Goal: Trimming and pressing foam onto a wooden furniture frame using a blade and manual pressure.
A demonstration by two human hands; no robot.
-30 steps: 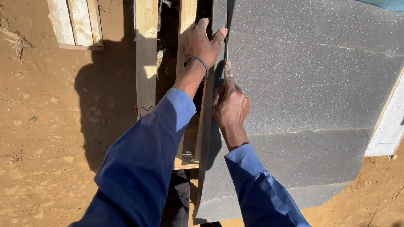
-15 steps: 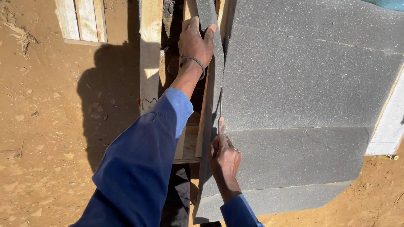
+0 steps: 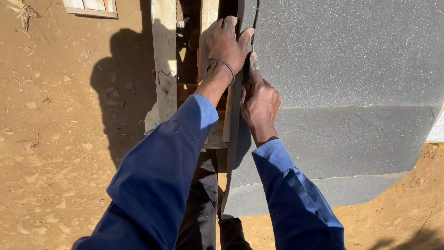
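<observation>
Sandy orange ground is seen below wooden planks. A large grey sheet is pressed at its left edge by the left hand, fingers flat. Just beside it, the right hand is closed around a dark tool.

The bearer is a rough wooden frame of upright planks standing on bare sandy ground. A large grey sheet lies flat on the frame's right side, its left edge along the frame's middle planks. On the ground, well to the frame's upper left, lies a small slatted wooden piece.
</observation>
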